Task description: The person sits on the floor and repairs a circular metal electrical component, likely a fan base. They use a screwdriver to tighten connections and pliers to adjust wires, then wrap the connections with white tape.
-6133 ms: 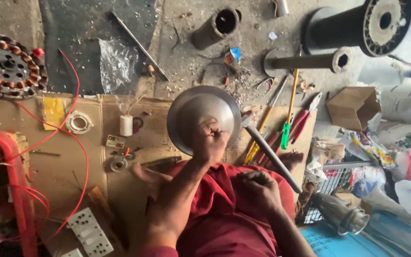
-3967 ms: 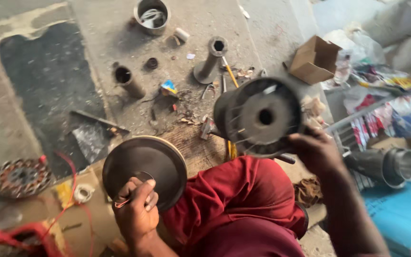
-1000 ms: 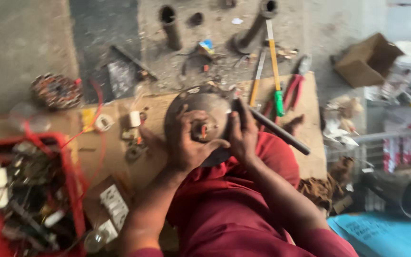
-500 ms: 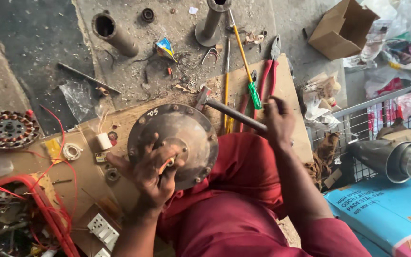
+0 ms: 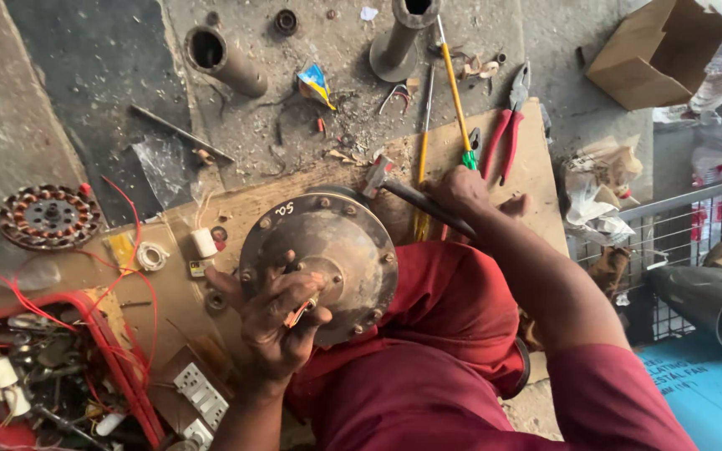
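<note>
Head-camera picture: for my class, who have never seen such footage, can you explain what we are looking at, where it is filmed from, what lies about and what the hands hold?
The picture comes from a camera worn on a person's head, looking straight down at their own lap and hands. No machine is at work here, only two bare hands. The left hand is spread on a round grey metal motor housing that rests on the lap. The right hand grips the handle of a hammer, whose head lies at the housing's edge. In front lies a sheet of cardboard on a concrete floor, with red-handled pliers, a yellow screwdriver, a coil of copper windings and metal tubes. A red crate of parts stands at the left.
</note>
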